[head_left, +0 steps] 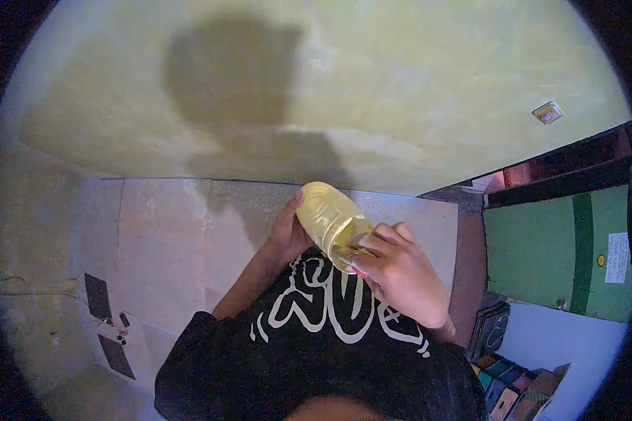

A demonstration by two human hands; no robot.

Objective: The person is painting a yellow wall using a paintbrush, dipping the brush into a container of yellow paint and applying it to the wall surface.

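Hold the yellowish jar (pixel 323 212) firmly with the left hand (pixel 286 229), clasped on its side near the rounded end, tilted in front of the black shirt (pixel 288 368). With the right hand (pixel 406 272), bent over the other end beside a small red piece (pixel 359 272), work gently; gripping or only touching there, cannot tell. Better to press lightly, with small, slow, careful motions.
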